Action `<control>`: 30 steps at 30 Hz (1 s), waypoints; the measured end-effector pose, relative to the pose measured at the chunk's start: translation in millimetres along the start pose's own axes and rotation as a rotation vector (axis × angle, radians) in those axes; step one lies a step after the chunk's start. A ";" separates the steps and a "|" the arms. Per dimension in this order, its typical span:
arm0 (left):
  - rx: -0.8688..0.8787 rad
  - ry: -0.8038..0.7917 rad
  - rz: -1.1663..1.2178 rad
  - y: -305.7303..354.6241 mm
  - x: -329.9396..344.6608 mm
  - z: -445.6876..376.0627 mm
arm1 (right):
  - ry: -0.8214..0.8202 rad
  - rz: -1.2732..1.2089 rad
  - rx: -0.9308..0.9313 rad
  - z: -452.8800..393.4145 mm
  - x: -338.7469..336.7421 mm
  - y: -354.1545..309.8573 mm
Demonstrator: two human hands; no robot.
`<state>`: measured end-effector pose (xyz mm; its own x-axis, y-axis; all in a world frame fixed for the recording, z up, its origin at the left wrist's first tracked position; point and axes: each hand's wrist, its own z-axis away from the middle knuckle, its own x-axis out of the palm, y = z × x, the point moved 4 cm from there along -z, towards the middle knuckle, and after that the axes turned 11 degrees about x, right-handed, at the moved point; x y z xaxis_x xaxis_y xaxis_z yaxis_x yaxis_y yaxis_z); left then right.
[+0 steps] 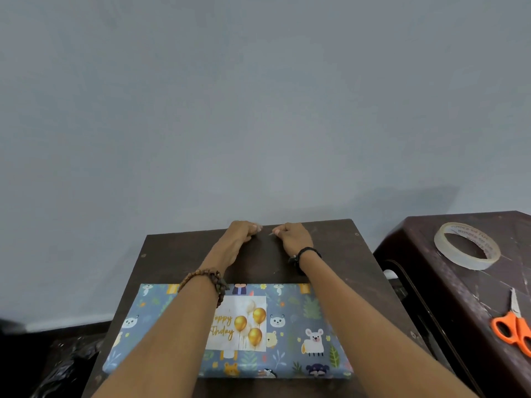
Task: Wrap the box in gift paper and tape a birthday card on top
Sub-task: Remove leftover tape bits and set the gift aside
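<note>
1. Lying flat at lower centre, the wrapped box wears blue animal-print paper, long axis across the frame.
2. Birthday card sits on top, text upright.
3. Farther up, left hand and right hand curl fingers, seemingly pinching something small between them; what, I cannot tell.

Dim, flat indoor light, bluish cast on the wall. Soft shadow on it up-right of the fingers. Mild glare on the card below them. Edges bend; bottom-left corner dark, blurred.
</note>
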<state>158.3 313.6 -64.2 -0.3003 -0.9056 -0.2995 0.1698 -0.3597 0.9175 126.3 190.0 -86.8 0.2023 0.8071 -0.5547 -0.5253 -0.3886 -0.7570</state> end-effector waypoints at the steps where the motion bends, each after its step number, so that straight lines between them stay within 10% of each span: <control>1: -0.018 0.000 0.041 -2.6 -4.5 5.3 | -0.048 -0.070 0.023 3.4 -5.4 -0.6; 5: -0.016 0.038 0.087 6.2 -23.4 37.1 | -0.267 -0.515 0.229 46.2 -25.2 -7.0; 13: 0.147 0.078 0.529 59.8 -24.4 151.2 | -0.270 -0.931 0.014 179.1 -63.1 -22.3; 30: 0.348 0.262 0.727 36.4 -17.9 371.7 | -0.077 -0.939 -0.258 389.9 -58.7 0.2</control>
<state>-179.0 400.2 71.9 0.0062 -0.9229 0.3851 -0.0751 0.3835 0.9205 -207.9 315.9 80.3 0.3871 0.8610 0.3300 0.0213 0.3495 -0.9367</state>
